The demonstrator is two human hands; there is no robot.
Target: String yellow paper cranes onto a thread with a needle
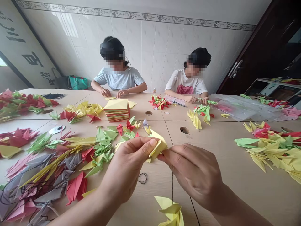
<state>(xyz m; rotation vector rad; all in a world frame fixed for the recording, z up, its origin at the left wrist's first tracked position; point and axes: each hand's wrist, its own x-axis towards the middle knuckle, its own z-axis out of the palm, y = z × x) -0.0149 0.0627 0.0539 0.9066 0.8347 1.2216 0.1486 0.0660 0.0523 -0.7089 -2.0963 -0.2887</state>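
Holding a yellow folded paper piece (158, 148) above the tabletop (230, 182), near the middle of the view. Pinching its left side between the thumb and fingers of the left hand (131, 163), in a narrow grip. Meeting its lower right edge with the right hand (195, 172), fingertips drawn close together; not being able to tell whether pinching the paper itself or something thin at its edge.

Likely weighing next to nothing, feeling crisp along the creases yet bending easily, and probably lying dry rather than slippery against the skin. Probably denting or tearing under a hard squeeze, most of all at the thin points. Best taking hold at the thicker, layered body, pressing lightly with thumb and forefinger, and sparing the tips.

Showing a black thread (172, 185) below the hands, reaching down to yellow folded papers (172, 216) at the near edge, and a loop of black cord (142, 178) lying between the wrists. Spreading across the left side, a heap of colourful folded papers (76, 186); standing farther back, a stack of square paper (117, 110). Facing, across the table, a person in light blue (119, 80) and a person in white (182, 80).
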